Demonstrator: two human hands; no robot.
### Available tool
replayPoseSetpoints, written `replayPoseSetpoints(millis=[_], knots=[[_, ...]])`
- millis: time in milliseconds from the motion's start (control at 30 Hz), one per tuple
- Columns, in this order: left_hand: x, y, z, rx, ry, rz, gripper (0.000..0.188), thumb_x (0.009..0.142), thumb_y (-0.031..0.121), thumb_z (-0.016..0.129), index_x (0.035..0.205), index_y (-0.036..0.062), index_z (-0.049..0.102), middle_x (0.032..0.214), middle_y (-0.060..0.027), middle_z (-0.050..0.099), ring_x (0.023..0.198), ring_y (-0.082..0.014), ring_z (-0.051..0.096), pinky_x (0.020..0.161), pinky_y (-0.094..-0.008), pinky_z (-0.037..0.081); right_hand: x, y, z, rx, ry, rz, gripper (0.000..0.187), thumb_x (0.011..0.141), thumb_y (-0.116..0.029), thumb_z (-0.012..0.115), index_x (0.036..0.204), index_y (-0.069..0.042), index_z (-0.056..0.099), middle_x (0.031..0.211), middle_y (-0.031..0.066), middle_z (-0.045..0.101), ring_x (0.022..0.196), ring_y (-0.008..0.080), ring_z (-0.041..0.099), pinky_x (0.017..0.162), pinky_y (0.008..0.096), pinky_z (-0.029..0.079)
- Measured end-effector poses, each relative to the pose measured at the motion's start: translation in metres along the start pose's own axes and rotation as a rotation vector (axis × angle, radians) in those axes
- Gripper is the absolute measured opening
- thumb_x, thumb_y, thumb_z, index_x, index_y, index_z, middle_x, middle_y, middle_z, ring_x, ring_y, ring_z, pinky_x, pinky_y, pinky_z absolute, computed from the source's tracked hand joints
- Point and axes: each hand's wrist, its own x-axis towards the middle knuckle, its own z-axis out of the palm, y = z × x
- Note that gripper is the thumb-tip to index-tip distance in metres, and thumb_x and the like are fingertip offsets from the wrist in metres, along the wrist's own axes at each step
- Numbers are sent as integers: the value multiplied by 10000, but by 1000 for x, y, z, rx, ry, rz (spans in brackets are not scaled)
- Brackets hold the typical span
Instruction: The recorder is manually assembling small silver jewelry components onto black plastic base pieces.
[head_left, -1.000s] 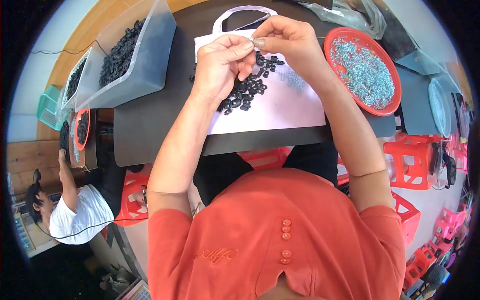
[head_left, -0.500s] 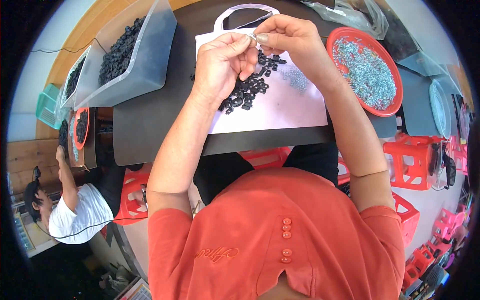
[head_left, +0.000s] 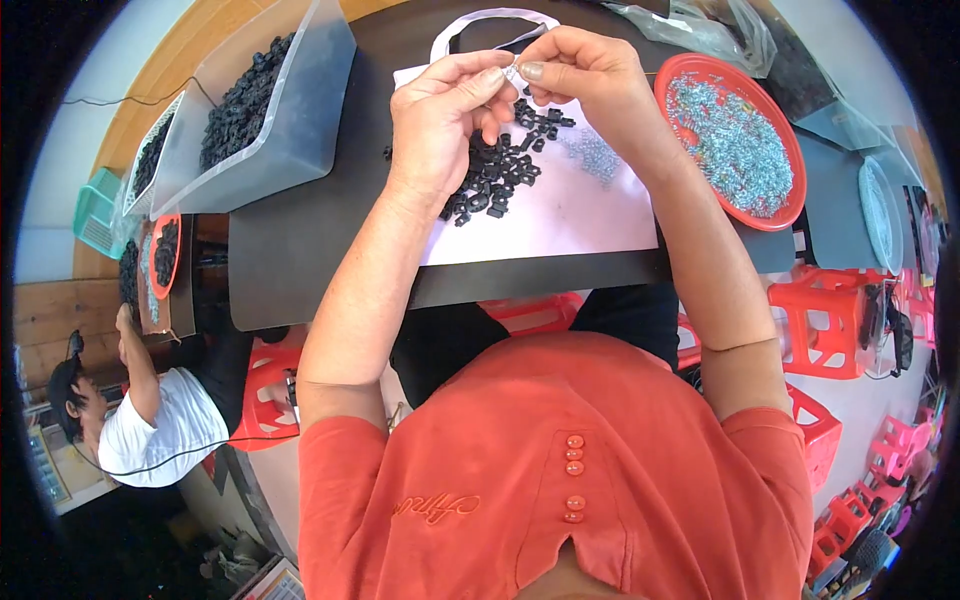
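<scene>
Over black parts pile, both hands pinch sm. metal piece.

A dark table carries a white sheet, red dish and clear bin.

Hands close in on the small silver piece

The left hand and right hand now meet fingertip to fingertip over the white sheet, pinching a tiny silver piece together; a second ago the thumbs sat slightly apart, and the right hand has since edged a little toward the left.
</scene>
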Motion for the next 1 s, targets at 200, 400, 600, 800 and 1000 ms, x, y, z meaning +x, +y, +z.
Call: replayPoseSetpoints(millis=[200, 400, 600, 800, 1000], knots=[[0, -4, -1, 62, 54, 44, 212, 886, 64, 629, 1046, -74, 625, 819, -129, 651, 641, -148, 601, 519, -245, 440, 0, 8, 1, -129, 2, -105, 116, 803, -108, 672, 858, -6, 681, 661, 5, 592, 621, 59, 528, 546, 217, 402], [2, -2, -2, -31, 14, -67, 132, 880, 71, 644, 926, -53, 657, 780, -118, 670, 615, -136, 616, 500, -213, 459, -3, -1, 4, -289, 5, -148, 109, 814, -97, 671, 870, -4, 666, 714, 31, 633, 669, 79, 569, 606, 231, 442], [4, -2, -9, -154, -24, -101, 162, 892, 70, 620, 960, -75, 637, 821, -141, 671, 633, -156, 622, 519, -231, 473, -3, -6, 7, -382, 28, -253, 108, 790, -109, 676, 845, -16, 669, 685, 77, 664, 609, 126, 610, 559, 268, 459], [3, -3, -13, -109, -97, -107, 226, 922, 113, 564, 1035, -79, 603, 848, -149, 637, 690, -183, 605, 552, -263, 447, 0, 1, 6, -306, 44, -233, 117, 801, -113, 670, 854, -9, 669, 668, 67, 640, 595, 109, 576, 541, 265, 435], [3, 1, -9, -72, -61, -72, 238, 903, 75, 581, 1073, -89, 605, 835, -139, 641, 676, -173, 605, 536, -252, 441, 2, 7, 6, -235, 48, -235, 133, 816, -128, 662, 857, -2, 668, 639, 34, 590, 580, 79, 515, 526, 252, 402]])
